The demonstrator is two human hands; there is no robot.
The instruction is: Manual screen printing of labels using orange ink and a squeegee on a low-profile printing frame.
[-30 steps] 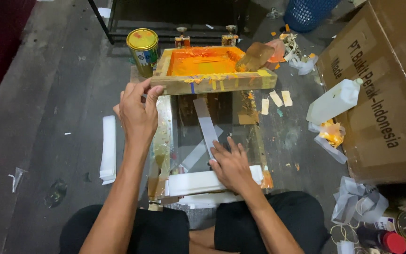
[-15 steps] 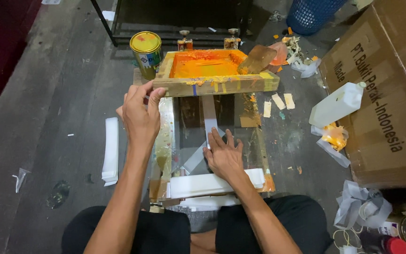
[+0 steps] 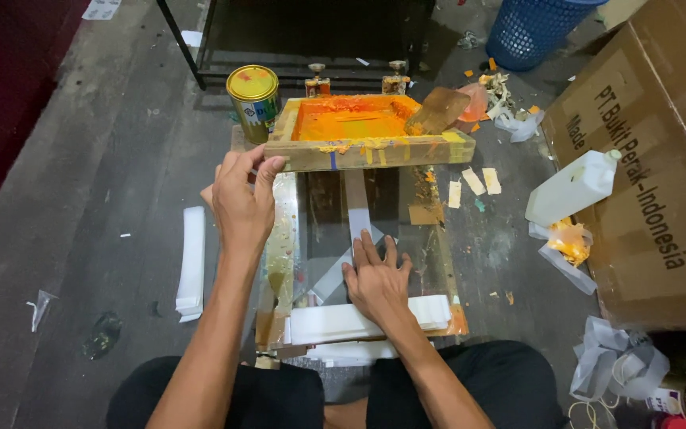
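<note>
Wooden-framed printing screen (image 3: 359, 131), orange with ink, sits tilted up beyond my left hand (image 3: 241, 202), whose fingers grip its near corner; stiff, probably slippery. My right hand (image 3: 375, 278) presses flat on white strip (image 3: 357, 222).

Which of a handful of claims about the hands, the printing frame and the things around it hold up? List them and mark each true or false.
1. The left hand grips the near corner of the wooden screen frame, which is tilted up. True.
2. The right hand holds the squeegee. False: it lies flat, fingers spread, on the white strip on the glass plate; the squeegee rests in the frame.
3. The ink in the frame is orange. True.
4. The paint can stands right of the frame. False: it stands at its left, far corner.
5. A blue basket sits beyond the frame, to the right. True.
</note>
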